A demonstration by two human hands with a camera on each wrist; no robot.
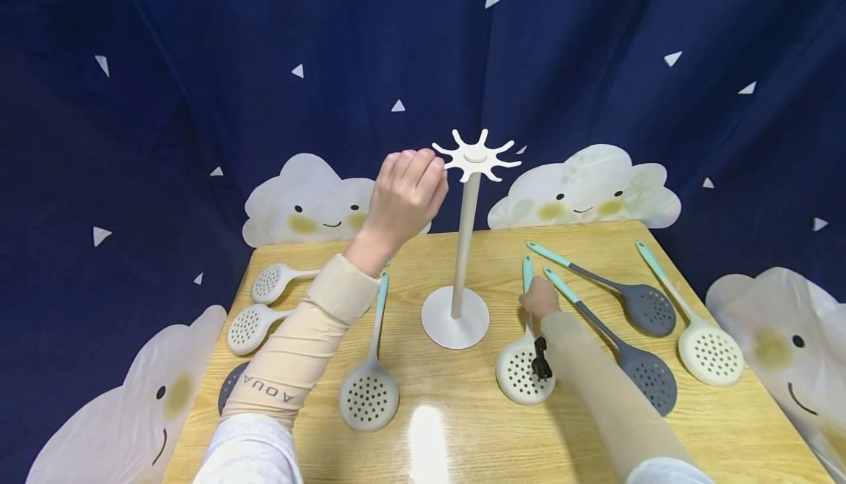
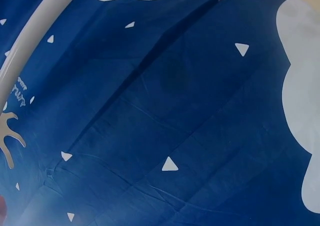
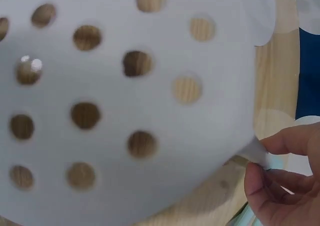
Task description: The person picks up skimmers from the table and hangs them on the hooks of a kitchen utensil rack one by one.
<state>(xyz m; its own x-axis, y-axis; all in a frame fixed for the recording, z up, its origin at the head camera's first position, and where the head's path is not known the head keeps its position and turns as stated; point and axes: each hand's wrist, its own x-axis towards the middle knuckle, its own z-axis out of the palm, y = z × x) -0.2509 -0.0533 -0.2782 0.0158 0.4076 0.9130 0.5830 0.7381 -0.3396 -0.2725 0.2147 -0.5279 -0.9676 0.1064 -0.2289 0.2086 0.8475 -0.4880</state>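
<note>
My left hand [image 1: 411,189] is raised beside the white utensil stand [image 1: 466,242], its bent fingers gripping the tip of one prong on the star-shaped top; its fingertips are hidden in the head view. Only a sliver of that hand shows in the left wrist view, below the prongs [image 2: 10,138]. Lower down, my right hand [image 1: 540,297] pinches the handle of a white skimmer [image 1: 518,372] with a mint grip. The right wrist view shows thumb and fingers [image 3: 295,141] closed on its shaft, behind the large perforated head [image 3: 115,91].
Left of the stand lie a white skimmer [image 1: 369,398], two more white ones [image 1: 269,283] and a dark one [image 1: 233,381] partly behind my sleeve. On the right are two grey skimmers [image 1: 651,381] and a white one [image 1: 710,354]. A blue curtain [image 1: 581,43] hangs behind the wooden table [image 1: 423,374].
</note>
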